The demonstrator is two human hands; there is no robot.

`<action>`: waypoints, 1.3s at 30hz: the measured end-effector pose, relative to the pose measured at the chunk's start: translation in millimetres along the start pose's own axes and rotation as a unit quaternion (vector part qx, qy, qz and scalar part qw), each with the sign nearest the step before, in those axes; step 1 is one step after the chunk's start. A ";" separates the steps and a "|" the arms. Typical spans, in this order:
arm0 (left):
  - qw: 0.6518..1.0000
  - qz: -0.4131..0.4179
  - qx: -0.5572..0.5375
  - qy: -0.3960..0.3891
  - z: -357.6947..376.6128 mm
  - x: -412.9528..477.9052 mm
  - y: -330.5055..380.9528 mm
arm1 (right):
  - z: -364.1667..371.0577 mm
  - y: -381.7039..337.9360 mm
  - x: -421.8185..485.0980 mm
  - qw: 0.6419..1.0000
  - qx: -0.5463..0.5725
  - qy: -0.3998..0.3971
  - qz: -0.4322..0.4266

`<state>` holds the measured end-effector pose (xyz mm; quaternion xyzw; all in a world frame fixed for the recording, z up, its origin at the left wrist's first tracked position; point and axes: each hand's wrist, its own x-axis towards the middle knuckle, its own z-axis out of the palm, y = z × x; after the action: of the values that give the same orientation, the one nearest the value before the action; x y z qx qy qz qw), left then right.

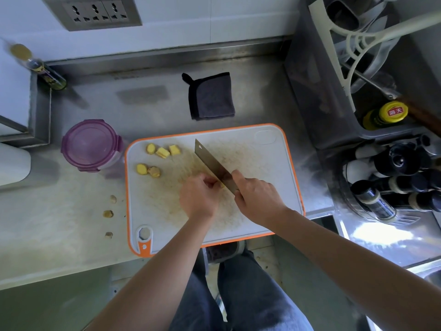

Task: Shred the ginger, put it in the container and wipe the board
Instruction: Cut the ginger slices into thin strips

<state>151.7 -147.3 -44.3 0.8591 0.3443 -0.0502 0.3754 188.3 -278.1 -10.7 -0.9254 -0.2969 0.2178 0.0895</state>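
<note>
A white cutting board (262,163) with an orange rim lies on the steel counter. Several yellow ginger chunks (162,152) sit at its far left. My right hand (256,199) grips the handle of a cleaver (212,163), whose blade points away to the left. My left hand (199,195) has its fingers curled on a small ginger piece (222,186) against the blade; most of that piece is hidden. A purple-lidded round container (91,144) stands left of the board, lid on. A folded grey cloth (211,96) lies behind the board.
Three ginger scraps (108,213) lie on the counter left of the board. A dark bottle (45,72) stands at the back left corner. To the right are a rack with a yellow-capped bottle (386,114) and a holder of dark bottles (393,175).
</note>
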 end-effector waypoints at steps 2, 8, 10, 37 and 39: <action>1.000 0.001 -0.002 0.004 0.3 -0.4 0.3 | 1.6 -1.2 0.0 1.000 -0.008 0.003 0.003; 1.000 -0.006 -0.008 0.017 1.3 -1.5 0.8 | 10.4 -6.6 9.8 1.000 0.003 0.017 0.020; 1.000 -0.005 -0.015 0.021 1.2 -2.7 0.2 | 11.1 -5.2 12.6 0.998 0.043 0.027 0.041; 1.000 -0.019 0.000 0.010 1.0 -3.0 -2.2 | 7.7 -4.4 1.4 1.000 -0.020 0.002 0.006; 1.000 -0.010 -0.005 0.005 0.4 -4.0 -2.9 | 7.6 -5.4 2.0 1.000 -0.028 0.002 0.005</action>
<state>146.9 -148.4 -45.0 0.8542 0.3546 -0.0478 0.3773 183.6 -272.3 -16.5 -0.9295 -0.2983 0.2078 0.0628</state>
